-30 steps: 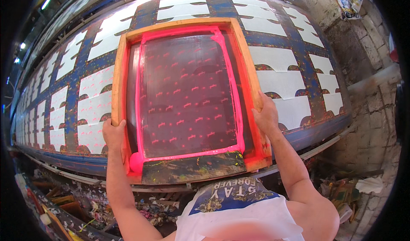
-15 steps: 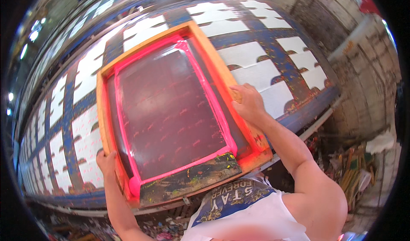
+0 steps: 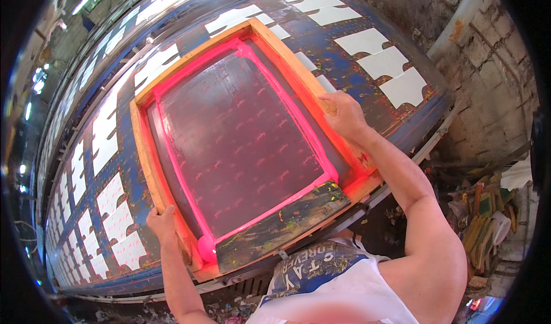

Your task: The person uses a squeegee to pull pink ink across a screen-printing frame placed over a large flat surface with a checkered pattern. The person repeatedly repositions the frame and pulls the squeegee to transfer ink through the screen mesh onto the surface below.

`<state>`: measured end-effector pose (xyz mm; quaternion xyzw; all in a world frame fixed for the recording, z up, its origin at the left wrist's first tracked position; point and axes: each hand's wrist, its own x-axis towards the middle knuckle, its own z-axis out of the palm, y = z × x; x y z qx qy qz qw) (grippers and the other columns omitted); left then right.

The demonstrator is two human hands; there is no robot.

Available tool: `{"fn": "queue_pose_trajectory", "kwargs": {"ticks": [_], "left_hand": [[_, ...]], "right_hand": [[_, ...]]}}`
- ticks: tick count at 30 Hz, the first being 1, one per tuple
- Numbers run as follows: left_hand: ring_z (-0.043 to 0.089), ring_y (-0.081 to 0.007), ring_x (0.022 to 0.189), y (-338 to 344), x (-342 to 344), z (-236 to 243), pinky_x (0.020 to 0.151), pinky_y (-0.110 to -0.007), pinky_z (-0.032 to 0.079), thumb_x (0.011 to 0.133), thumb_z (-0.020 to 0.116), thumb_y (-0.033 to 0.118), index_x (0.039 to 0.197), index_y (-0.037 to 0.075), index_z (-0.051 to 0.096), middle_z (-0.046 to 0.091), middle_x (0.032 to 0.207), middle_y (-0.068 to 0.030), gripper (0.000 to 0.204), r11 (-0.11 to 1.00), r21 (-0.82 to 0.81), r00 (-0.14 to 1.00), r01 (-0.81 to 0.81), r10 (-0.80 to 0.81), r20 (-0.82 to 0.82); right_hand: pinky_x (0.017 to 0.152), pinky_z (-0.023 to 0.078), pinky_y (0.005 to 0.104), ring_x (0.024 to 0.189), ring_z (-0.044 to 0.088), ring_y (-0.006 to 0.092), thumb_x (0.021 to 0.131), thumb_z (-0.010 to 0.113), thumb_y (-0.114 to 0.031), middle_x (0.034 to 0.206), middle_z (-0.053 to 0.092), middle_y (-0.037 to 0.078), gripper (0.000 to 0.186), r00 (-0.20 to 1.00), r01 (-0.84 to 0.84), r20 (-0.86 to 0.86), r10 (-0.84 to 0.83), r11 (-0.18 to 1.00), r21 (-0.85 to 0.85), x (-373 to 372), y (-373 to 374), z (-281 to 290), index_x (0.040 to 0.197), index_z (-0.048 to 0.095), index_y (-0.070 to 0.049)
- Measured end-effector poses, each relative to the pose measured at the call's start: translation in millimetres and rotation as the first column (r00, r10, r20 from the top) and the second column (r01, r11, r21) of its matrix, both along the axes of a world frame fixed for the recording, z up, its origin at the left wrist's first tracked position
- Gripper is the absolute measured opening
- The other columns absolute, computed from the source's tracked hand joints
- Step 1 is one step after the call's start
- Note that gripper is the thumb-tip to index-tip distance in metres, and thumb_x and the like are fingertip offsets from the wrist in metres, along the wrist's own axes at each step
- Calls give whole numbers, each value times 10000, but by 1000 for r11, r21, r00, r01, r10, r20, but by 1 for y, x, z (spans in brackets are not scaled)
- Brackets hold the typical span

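Observation:
A wooden-framed printing screen takes up the middle of the view, its dark mesh showing rows of small pink marks. Thick pink ink borders the mesh, with a rounded blob at the near left corner. Across the near end lies a dark, paint-flecked strip. My left hand is closed on the left rail near its lower end. My right hand grips the right rail about midway. Beneath the screen, white cut pieces are mostly hidden; slivers poke out along its right side.
The long blue, paint-stained table carries white cut pieces in columns. Pieces at the left bear pink prints. A block wall rises at the right, above a heap of wood scraps. Another table of white pieces stands beyond.
Both hands have carried the screen rightward along the table. It now covers most of the white pieces that lay just to its right, and more printed pieces show at its left.

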<state>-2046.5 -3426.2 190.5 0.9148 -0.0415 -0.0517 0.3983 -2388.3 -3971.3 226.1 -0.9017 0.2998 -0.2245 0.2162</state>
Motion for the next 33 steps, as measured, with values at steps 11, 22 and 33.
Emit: {"fn": "queue_pose_trajectory", "kwargs": {"ticks": [11,22,33], "left_hand": [[680,-238,826,-132,-103,-16,783,-424,549,802,934,152,1008,-56,821,706,921,-104,313,1000,25,989,-20,16,149],[726,-292,906,-198,-149,-3,869,-447,575,813,921,172,1065,-23,844,746,985,-151,328,997,74,980,-2,-12,200],[758,-363,1003,-202,-143,-26,930,-480,582,792,931,255,1105,13,858,764,1040,-203,402,978,209,993,-4,-21,118]], "right_hand": [[1007,605,411,1143,763,340,817,824,-29,1192,778,159,551,993,75,90,-80,995,59,-107,-128,-31,1363,789,-94],[1039,594,441,1199,727,374,817,823,-27,1242,767,153,577,981,50,179,-76,988,146,-146,-193,-42,1384,779,-126],[1137,551,511,1365,638,435,907,867,-128,1453,691,224,578,994,-109,-31,105,984,-142,-165,-134,-6,1462,706,-94]]}}
